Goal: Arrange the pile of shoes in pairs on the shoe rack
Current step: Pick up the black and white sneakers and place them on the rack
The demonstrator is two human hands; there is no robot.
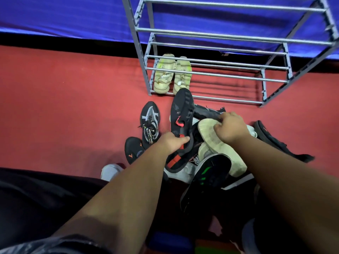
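A person's left hand [174, 142] is gripping a black shoe with red trim [181, 114] at its heel end, thumb pressed along the edge and fingers curled beneath, and holding it sole-up above the pile of shoes [211, 154] on the red floor [73, 99]. The right hand [229, 127] is curling over a pale-soled shoe [209, 136] in the pile, apparently gripping it, though the fingertips are hidden. Just beyond is standing the grey metal shoe rack [216, 75], a pale yellow pair [172, 74] sitting side by side at the left of its bottom tier. A black-and-grey sneaker [150, 121] is lying just left of the pile.
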